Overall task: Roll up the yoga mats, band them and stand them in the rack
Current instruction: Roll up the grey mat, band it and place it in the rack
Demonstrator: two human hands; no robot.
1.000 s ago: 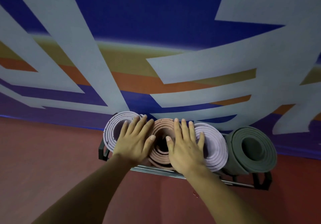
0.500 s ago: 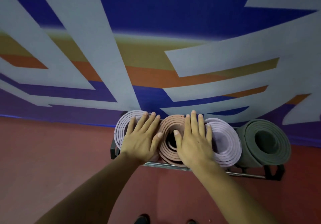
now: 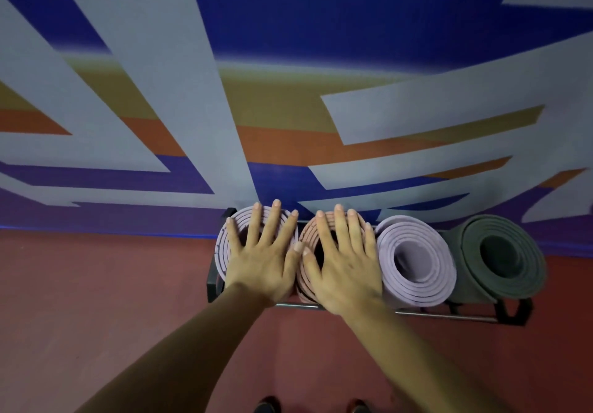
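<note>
Yoga mats (image 3: 415, 284), four rolls of them, are standing on end side by side in the rack (image 3: 212, 284), and you are looking down on their spiral ends. Nearest you, the toes of your shoes (image 3: 268, 404) are showing at the bottom edge on the red floor (image 3: 96, 300); half a second ago they were only just peeking in.

Past your forearms, your left hand (image 3: 261, 258) is lying flat, fingers straight and fanned, on top of the left lilac mat (image 3: 224, 246), gripping nothing. A moment ago it was straddling that roll and the pink mat (image 3: 308, 231); now it is sitting almost wholly on the lilac one. Your right hand (image 3: 343, 268) is pressing palm-down on the pink mat in the same way (fingers straight, nothing pinched), with the two thumb tips nearly meeting between the rolls. Earlier its outer fingers were covering part of the second lilac mat (image 3: 415, 252); that roll is now standing fully uncovered just beside the hand. The green mat (image 3: 503, 255) is standing at the right end, touching its lilac neighbour, where it was before.

Behind the rack, the wall (image 3: 288, 92) is showing bands of blue, grey, ochre and orange.
</note>
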